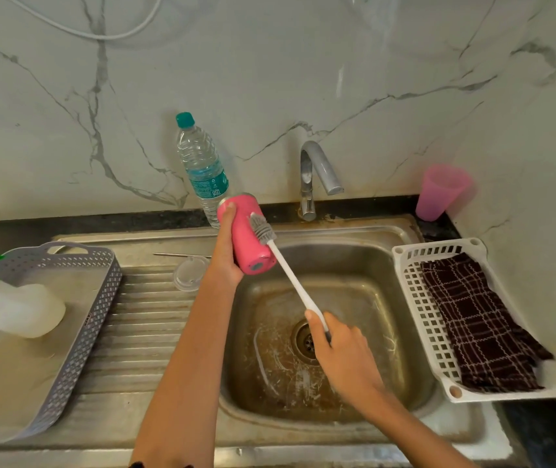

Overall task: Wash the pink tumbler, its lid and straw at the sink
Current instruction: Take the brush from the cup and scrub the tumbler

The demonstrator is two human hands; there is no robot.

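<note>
My left hand grips the pink metal tumbler over the steel sink — so drips land inside — my right hand, at five o'clock, clasps the white-handled bottle brush against it.

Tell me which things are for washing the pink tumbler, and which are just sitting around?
For the job: pink tumbler in the left hand, brush in the right hand, clear lid, metal straw, sink, tap.

Just lying about: water bottle, pink cup, checked cloth in the white basket, spray bottle in the grey basket.
</note>
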